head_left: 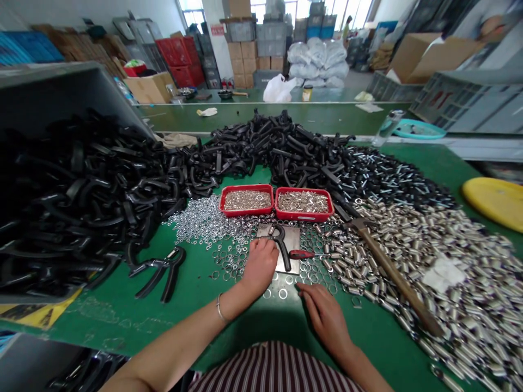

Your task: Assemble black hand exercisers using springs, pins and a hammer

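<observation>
My left hand (261, 264) is closed at the side of a black plastic clamp part (283, 247), over a small metal plate (293, 239). Its fingertips are partly hidden by the hand itself. Low on the green table, my right hand (324, 313) has its fingers stretched out to the left, fingertips at the flat metal rings (283, 294); no held thing shows. A red-and-black-handled screwdriver (301, 254) lies across the plate's right edge. Behind the plate are two red trays, one with tiny metal pieces (247, 200), the other with small pins (302, 202).
Black clamp parts (261, 139) are heaped at the back and left. Springs (392, 234) cover the right side, with a wooden-handled hammer (398, 275) on them. Small nuts (200, 220) lie left of the trays. A jointed clamp (161, 267) rests at left; a yellow lid (496, 201) is far right.
</observation>
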The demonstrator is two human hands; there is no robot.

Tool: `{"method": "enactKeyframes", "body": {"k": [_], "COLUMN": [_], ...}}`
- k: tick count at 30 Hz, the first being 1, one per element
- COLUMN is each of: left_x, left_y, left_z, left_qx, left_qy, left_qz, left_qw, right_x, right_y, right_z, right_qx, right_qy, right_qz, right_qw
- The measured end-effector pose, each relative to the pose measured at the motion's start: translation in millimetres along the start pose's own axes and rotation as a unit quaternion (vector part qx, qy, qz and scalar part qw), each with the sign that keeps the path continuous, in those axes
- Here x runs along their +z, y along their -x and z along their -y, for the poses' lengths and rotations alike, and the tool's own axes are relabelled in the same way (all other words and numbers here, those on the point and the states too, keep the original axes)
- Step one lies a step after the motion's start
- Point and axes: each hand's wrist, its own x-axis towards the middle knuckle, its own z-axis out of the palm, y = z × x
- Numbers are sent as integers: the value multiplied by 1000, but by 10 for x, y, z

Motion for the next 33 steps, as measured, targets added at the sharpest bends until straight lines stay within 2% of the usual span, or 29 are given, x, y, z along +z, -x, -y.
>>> {"method": "enactKeyframes", "body": {"k": [4, 9, 12, 15, 19, 21, 24, 26, 28, 30, 33], "left_x": [26, 91, 45, -95, -210, -179, -69, 0, 38, 37, -21], "left_y": [-79, -147, -142, -93, 7, 39, 22, -27, -83, -122, -117], "left_z": [7, 11, 46, 118, 150, 100, 2, -32, -24, 11, 64], "left_qx": [17, 26, 8, -33, -34, -13, 6, 9, 15, 27, 17], "left_qy": [-45, -85, -40, 36, 74, 58, 13, -18, -38, -30, 33], "left_qz": [10, 14, -25, -73, -46, -27, -7, 4, 12, 18, 11], "left_qw": [999, 996, 999, 996, 996, 998, 1000, 1000, 999, 999, 999], "right_x": [54, 24, -132, -459, -846, -872, -743, -670, -695, -831, -1132], "right_y": [-15, -8, -20, -65, -117, -117, -95, -98, -140, -214, -330], "right_z": [-19, -54, -88, -187, -334, -356, -313, -279, -294, -383, -621], "right_qx": [-28, -8, -6, -1, 52, 64, 23, -19, -44, -38, 11], "right_qy": [-5, -61, -61, -10, 33, 31, 39, 64, 110, 178, 297], "right_qz": [19, 1, -35, -98, -163, -162, -120, -88, -81, -106, -145], "right_qw": [999, 998, 997, 995, 985, 984, 992, 994, 990, 977, 944]}}
